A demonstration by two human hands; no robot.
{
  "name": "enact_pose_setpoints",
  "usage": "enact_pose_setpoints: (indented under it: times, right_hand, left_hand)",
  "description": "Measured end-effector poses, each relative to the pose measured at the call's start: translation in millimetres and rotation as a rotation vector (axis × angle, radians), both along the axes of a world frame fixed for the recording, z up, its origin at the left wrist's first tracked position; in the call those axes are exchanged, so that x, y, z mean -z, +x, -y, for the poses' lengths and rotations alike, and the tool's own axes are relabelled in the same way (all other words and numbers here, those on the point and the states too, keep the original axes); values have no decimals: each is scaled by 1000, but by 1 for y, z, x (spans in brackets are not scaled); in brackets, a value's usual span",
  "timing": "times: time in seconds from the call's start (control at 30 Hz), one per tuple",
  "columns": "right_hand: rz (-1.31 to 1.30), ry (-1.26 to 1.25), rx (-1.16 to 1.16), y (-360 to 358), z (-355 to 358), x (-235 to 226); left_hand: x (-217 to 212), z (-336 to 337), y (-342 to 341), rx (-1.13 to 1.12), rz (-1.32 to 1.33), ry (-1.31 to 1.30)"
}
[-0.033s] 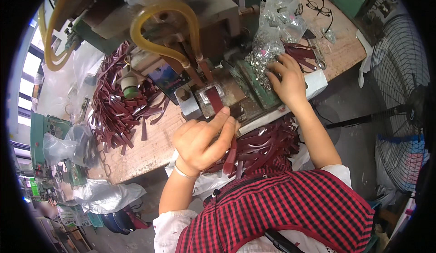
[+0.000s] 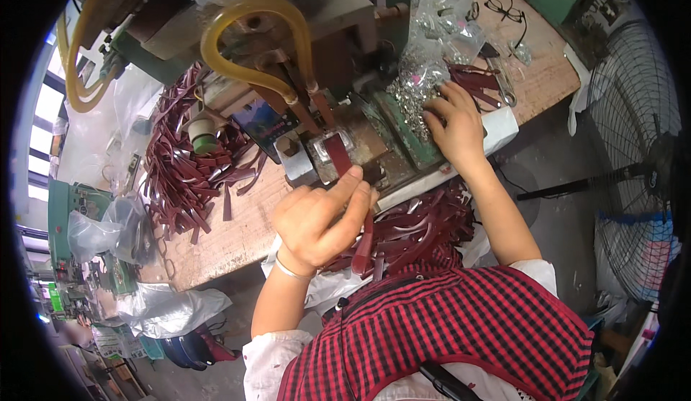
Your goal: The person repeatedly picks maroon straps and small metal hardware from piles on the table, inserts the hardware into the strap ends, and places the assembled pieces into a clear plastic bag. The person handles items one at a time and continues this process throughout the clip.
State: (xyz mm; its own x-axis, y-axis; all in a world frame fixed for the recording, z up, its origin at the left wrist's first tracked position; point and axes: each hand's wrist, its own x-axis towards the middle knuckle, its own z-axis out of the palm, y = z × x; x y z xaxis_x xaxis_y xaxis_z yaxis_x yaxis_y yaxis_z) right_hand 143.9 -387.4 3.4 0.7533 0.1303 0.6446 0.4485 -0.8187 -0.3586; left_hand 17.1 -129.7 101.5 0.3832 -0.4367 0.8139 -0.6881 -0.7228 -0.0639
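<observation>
My left hand [image 2: 317, 221] pinches a dark red strip [image 2: 337, 155] between thumb and fingers. Its far end lies flat on a small metal plate [image 2: 319, 146] of the press machine [image 2: 324, 41], below two downward metal arms. The strip's tail hangs below my hand, over the table edge. At the right, my right hand [image 2: 459, 128] is at a heap of small shiny metal pieces [image 2: 410, 102] beside the machine's green base. Its fingers are bent and apart, with the thumb away from the index finger; nothing shows between them.
A big pile of dark red strips [image 2: 173, 163] lies left of the machine; more strips [image 2: 425, 228] lie by my lap. Yellow hoses [image 2: 209, 41] loop over the machine. Clear bags [image 2: 453, 27], glasses [image 2: 504, 11] and scissors [image 2: 506, 88] lie at the back right. A fan [image 2: 637, 163] stands right.
</observation>
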Motion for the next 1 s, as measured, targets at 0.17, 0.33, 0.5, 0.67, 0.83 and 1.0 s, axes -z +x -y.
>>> enact_pose_setpoints:
  times: [0.17, 0.33, 0.5, 0.67, 0.83, 1.0]
  right_hand:
    - [30, 15, 30, 16, -27, -10]
    - [-15, -226, 51, 34, -60, -15]
    - [14, 87, -83, 4, -20, -9]
    - [-415, 1052, -155, -10, 14, -15]
    - [-465, 1066, -118, 12, -32, -3]
    - [-358, 787, -202, 3, -42, -18]
  left_hand:
    - [5, -2, 2, 9, 44, -7]
    - [1, 1, -13, -20, -108, -111]
    - [46, -67, -86, -364, -177, -223]
    - [39, -149, -94, -783, -332, -673]
    - [44, -186, -46, -930, -441, -306]
    - [88, -201, 10, -1193, -570, 189]
